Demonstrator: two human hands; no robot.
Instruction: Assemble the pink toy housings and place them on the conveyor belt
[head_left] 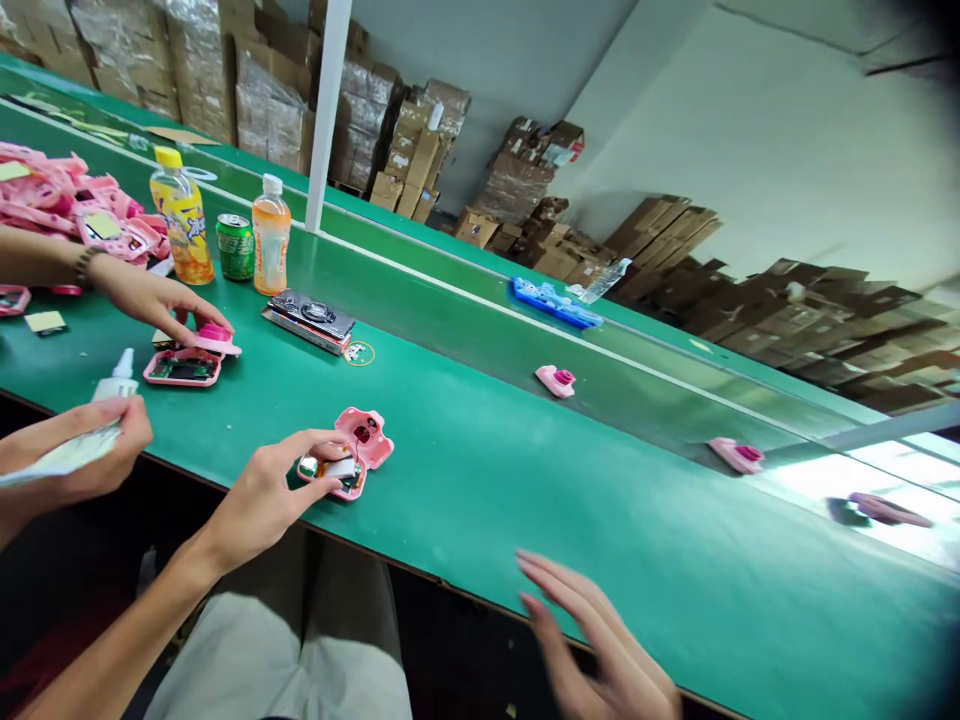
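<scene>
My left hand (pixel 259 505) has its thumb and fingers on a white rectangular part (pixel 340 469) inside an opened pink camera-shaped case (pixel 373 440). The case lies near the table's front edge, its lid folded back and a thin wire running between the halves. Off to the right, my right hand (pixel 600 645) is over the front edge, slightly blurred, its fingers stretched out and holding nothing.
At left, another person's hands hold a white tube (pixel 116 385) and touch a second pink case (pixel 182 369). Behind are bottles (pixel 271 235), a green can (pixel 235 247), pink shells (pixel 75 205) and a dark box (pixel 311 318). Pink pieces (pixel 556 380) and a blue tray (pixel 555 303) lie farther right.
</scene>
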